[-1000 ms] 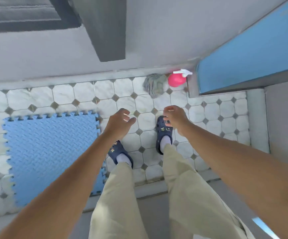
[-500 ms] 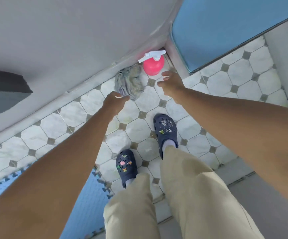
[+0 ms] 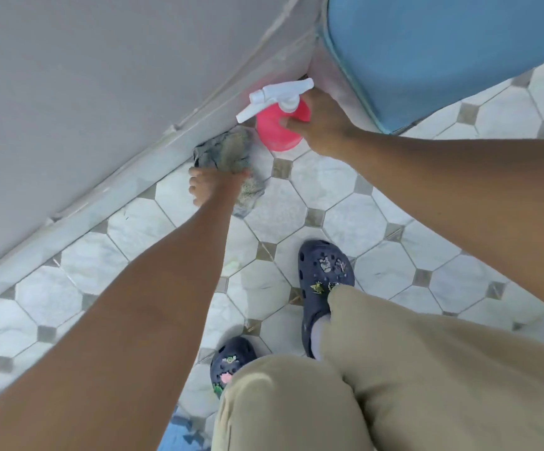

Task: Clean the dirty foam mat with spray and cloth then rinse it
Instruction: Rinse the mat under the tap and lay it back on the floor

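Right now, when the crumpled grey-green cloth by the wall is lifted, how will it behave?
The crumpled grey-green cloth lies bunched in folds, so it will probably droop limply. Small under the left hand, it seems light.

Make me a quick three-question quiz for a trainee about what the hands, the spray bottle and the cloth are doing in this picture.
1. True or false: the right hand grips the spray bottle.
2. Where does the cloth lie? A) draped over the spray bottle B) on the floor beside the wall C) in the right hand
3. Fill in: the left hand reaches down onto the ____.

Key: 1 true; 2 B; 3 cloth.
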